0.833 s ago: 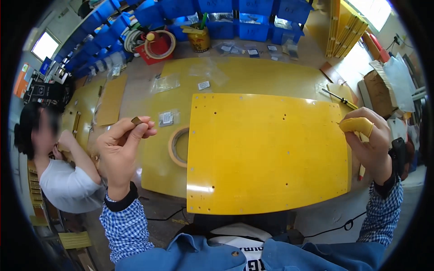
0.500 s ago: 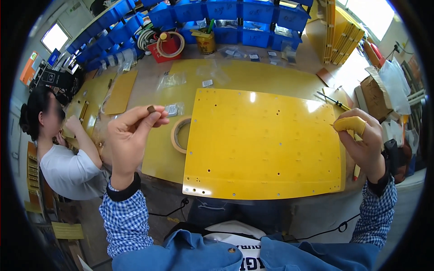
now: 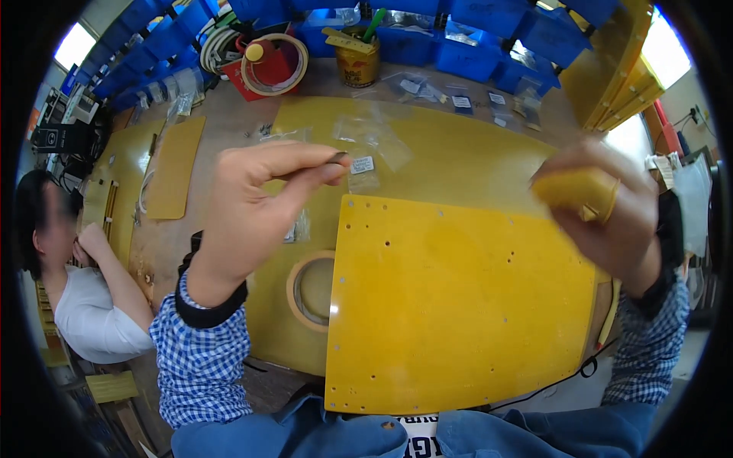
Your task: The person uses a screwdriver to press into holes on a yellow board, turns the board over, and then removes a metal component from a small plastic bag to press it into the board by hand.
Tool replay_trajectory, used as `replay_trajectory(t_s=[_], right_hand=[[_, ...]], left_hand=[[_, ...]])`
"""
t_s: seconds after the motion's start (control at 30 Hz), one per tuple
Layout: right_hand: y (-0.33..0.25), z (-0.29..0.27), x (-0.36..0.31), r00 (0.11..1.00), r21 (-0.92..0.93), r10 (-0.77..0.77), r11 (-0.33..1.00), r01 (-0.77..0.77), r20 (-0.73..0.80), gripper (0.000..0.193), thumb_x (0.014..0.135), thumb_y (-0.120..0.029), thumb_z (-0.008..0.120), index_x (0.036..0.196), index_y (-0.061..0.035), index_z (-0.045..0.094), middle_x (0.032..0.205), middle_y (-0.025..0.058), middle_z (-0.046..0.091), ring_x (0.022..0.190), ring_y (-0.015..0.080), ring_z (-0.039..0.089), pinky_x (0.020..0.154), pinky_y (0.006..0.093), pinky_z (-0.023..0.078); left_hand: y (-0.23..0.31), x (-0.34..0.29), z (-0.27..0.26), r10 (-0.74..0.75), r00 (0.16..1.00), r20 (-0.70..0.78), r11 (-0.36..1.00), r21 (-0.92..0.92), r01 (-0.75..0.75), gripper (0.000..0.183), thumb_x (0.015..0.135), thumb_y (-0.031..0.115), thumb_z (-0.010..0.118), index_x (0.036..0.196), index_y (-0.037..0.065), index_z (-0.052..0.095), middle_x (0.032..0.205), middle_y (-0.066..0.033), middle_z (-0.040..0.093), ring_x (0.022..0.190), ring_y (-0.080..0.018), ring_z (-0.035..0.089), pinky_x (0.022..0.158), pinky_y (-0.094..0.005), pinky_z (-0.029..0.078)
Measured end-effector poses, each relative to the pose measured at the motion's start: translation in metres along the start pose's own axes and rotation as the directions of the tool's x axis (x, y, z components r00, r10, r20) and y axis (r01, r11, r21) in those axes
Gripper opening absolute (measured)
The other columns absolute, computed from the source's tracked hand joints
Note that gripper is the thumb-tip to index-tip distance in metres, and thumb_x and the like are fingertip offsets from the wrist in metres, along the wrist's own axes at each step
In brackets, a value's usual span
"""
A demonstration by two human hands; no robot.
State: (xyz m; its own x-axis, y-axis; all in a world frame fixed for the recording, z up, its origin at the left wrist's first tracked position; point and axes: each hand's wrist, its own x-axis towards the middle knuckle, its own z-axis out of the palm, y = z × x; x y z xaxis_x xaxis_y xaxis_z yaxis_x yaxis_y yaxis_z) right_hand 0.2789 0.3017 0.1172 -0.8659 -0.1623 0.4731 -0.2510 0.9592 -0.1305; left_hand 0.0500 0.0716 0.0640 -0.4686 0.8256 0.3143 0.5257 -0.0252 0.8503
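My left hand [image 3: 256, 214] is raised left of the large yellow panel [image 3: 443, 305], its thumb and forefinger closed on a small dark brown piece [image 3: 340, 158]. Over the panel's far right corner is my right hand [image 3: 603, 210], blurred by motion. Its fingers are curled in, and a yellow covering [image 3: 576, 192] wraps the forefinger; anything between the fingertips is too smeared to make out. Small holes and grey metal spots dot the panel, which lies flat. A roll of tan tape [image 3: 296, 294] lies against its left edge.
Clear plastic bags [image 3: 374, 137] lie beyond the panel. Blue bins [image 3: 469, 53] line the back, with a red container [image 3: 263, 72] and a gold can [image 3: 357, 65] before them. At the left a co-worker [image 3: 107, 305] sits by a smaller tan board [image 3: 175, 168].
My left hand has moved right and slightly up in the picture with the brown piece. My right hand has shifted slightly up. The panel appears lower in view as the head view has shifted.
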Motion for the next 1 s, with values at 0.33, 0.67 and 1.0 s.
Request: replay_trajectory(t_s=[0.33,0.67,1.0], right_hand=[[-0.026,0.099,0.009,0.946,0.336,-0.320,0.886,0.320,-0.056,0.016,0.080,-0.012,0.059,0.085,0.0004,0.067,0.091,0.0141,0.070,0.073,0.0223,0.070,0.065,0.0291,0.056],[-0.041,0.096,0.011,0.994,0.468,-0.037,0.884,-0.015,0.102,0.011,0.081,-0.009,0.063,0.086,-0.0071,0.072,0.093,0.0081,0.072,0.077,0.0175,0.069,0.067,0.0258,0.055],[-0.045,0.107,0.023,0.966,0.237,-0.251,0.944,0.228,0.068,0.009,0.078,-0.010,0.060,0.081,-0.0133,0.068,0.087,0.0008,0.071,0.073,0.0115,0.067,0.068,0.0208,0.050]], left_hand=[[-0.043,0.006,0.030,-0.040,0.996,0.075,0.998,-0.036,0.043,0.014,0.084,-0.007,0.064,0.094,-0.005,0.073,0.086,-0.0135,0.073,0.079,-0.0185,0.070,0.071,-0.0264,0.053],[-0.052,-0.005,0.029,0.021,0.999,0.028,0.999,-0.040,-0.020,0.012,0.081,-0.009,0.066,0.090,-0.004,0.073,0.079,-0.0131,0.071,0.069,-0.0190,0.068,0.061,-0.0260,0.049],[-0.056,-0.009,0.022,0.052,0.998,0.028,0.998,-0.027,-0.051,0.019,0.076,-0.011,0.067,0.092,-0.003,0.073,0.079,-0.0131,0.071,0.068,-0.0187,0.067,0.059,-0.0257,0.049]])
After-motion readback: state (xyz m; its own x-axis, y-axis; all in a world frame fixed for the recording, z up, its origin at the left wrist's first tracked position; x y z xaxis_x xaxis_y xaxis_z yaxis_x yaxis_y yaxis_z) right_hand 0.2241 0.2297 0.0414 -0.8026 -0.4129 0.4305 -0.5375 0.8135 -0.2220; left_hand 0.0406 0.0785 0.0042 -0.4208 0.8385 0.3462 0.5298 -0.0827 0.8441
